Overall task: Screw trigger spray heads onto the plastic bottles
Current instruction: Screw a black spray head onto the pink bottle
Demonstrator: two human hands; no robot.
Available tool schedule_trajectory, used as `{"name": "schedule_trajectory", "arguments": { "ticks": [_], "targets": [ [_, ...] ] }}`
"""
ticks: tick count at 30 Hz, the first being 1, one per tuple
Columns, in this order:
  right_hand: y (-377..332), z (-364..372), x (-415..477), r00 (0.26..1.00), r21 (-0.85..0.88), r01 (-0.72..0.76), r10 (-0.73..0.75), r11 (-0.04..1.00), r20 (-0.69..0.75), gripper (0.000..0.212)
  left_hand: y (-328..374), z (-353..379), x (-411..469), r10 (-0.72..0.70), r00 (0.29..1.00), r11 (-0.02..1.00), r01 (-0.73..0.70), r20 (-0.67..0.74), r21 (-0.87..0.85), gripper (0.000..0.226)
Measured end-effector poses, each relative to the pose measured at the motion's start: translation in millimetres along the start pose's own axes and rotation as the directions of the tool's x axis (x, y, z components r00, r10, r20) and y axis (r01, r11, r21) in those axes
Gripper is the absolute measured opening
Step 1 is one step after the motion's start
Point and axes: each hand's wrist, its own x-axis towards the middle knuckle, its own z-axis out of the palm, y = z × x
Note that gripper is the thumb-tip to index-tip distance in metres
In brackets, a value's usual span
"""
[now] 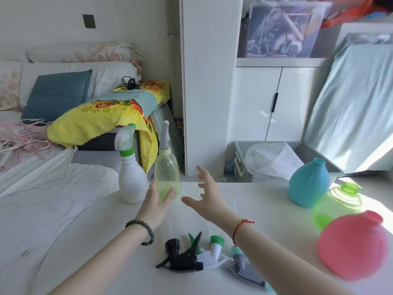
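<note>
My left hand [158,201] grips the base of a pale green bottle [167,173] that carries a grey spray head, standing at the far edge of the white table [265,201]. Beside it on the left stands a white bottle [131,179] with a white and green spray head. My right hand [207,193] hovers just right of the green bottle, fingers spread, holding nothing. At the right stand a blue bottle [308,184], a bright green bottle [338,202] and a pink bottle [357,245], all without heads. Loose spray heads lie near me: a black one [180,256], a white and green one [214,250] and a grey one [244,267].
A bed [42,188] with pillows, a yellow flowered cloth [106,116] and pink cord lies to the left. Behind the table a grey bin [319,154] with a white bag sits on the floor before white cabinets [276,103].
</note>
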Motion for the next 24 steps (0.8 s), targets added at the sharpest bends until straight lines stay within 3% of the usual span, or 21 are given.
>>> {"name": "schedule_trajectory", "arguments": {
  "ticks": [6,11,14,18,21,24],
  "targets": [
    [18,-101,-96,0.971,0.074,0.006,0.011,0.997,-0.239,0.072,55,60,-41,0.049,0.969,0.999,-0.048,0.241,-0.009,0.069],
    [34,-182,-153,0.816,-0.247,0.096,-0.218,0.964,-0.535,0.064,108,145,-70,0.122,0.895,0.990,-0.077,0.430,-0.121,0.070],
    [56,-208,-173,0.763,-0.265,-0.019,-0.157,0.964,-0.627,0.077,129,193,-89,0.150,0.848,0.985,-0.082,0.508,-0.153,0.069],
    [94,-210,-190,0.863,-0.019,-0.218,0.183,0.976,-0.471,0.098,136,236,-113,0.116,0.790,0.991,-0.049,0.603,-0.126,0.068],
    [102,-205,-194,0.878,0.020,-0.238,0.224,0.971,-0.422,0.099,134,241,-126,0.126,0.782,0.990,-0.065,0.610,-0.121,0.071],
    [92,-198,-191,0.881,0.030,-0.173,0.168,0.985,-0.442,0.099,136,222,-131,0.181,0.831,0.982,-0.121,0.526,-0.148,0.072]
  ]
}}
